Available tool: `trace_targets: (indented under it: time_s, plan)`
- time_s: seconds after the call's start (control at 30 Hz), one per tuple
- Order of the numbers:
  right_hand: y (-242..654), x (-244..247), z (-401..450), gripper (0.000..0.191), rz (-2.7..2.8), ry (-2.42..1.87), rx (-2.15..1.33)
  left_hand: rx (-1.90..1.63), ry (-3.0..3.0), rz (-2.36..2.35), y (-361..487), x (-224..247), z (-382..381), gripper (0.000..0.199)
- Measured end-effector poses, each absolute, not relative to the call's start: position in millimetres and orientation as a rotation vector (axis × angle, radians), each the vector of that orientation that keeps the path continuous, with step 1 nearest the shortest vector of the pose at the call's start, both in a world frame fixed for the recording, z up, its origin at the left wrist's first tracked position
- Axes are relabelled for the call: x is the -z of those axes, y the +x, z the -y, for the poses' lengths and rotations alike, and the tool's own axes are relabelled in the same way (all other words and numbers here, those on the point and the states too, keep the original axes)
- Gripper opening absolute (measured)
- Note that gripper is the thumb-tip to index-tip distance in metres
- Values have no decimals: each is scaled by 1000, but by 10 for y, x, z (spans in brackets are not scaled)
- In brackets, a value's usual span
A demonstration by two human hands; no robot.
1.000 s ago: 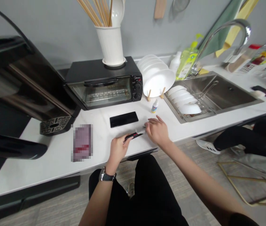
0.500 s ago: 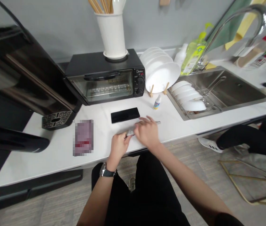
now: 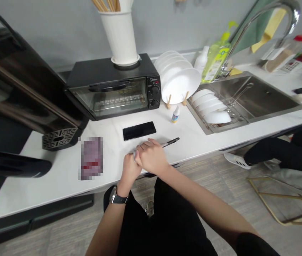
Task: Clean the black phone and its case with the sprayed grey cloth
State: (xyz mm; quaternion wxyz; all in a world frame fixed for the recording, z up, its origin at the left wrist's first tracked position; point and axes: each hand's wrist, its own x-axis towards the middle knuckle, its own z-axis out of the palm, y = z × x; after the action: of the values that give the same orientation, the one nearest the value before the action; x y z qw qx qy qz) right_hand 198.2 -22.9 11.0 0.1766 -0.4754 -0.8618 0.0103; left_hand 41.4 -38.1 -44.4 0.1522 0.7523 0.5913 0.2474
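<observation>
My left hand (image 3: 131, 169), with a watch on its wrist, is closed at the counter's front edge. My right hand (image 3: 152, 157) is closed too and pressed against it, fingers folded over. A small pale grey bit (image 3: 134, 155) shows between the two hands; the rest of it is hidden. A black pen (image 3: 171, 142) sticks out past my right hand, its near end behind the fingers; I cannot tell whether the hand touches it. Beyond the hands lies a black phone (image 3: 139, 131). A small white bottle with a coloured label (image 3: 175, 115) stands upright farther right.
A blurred-out purple item (image 3: 91, 156) lies left on the white counter (image 3: 60, 188). Behind are a toaster oven (image 3: 119, 94) with a utensil holder (image 3: 120, 39), racked plates (image 3: 181, 85) and a sink (image 3: 263, 96) with bowls (image 3: 217, 116). Another person's leg (image 3: 268, 145) is at the right.
My right hand has moved left along the pen and closed up against my left hand, uncovering more of the pen's black end. The view has shifted slightly.
</observation>
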Motion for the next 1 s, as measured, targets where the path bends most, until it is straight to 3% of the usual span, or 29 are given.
trace_targets:
  time_s: [0.2,0.4,0.6,0.87,1.0]
  plan:
    - [2545,-181,88,38,2278,-1702,9,-807,2105,-1604,468,379,391,19]
    - [2108,-121,202,30,2455,-1350,-56,-665,2125,-1700,445,401,392,34]
    - [2675,-155,35,36,2243,-1691,29,-822,2095,-1609,498,352,387,24]
    - [2162,-140,159,33,2446,-1368,-43,-666,2115,-1724,457,379,371,28]
    - [2600,-120,36,39,2187,-1695,19,-722,2077,-1694,491,359,373,25]
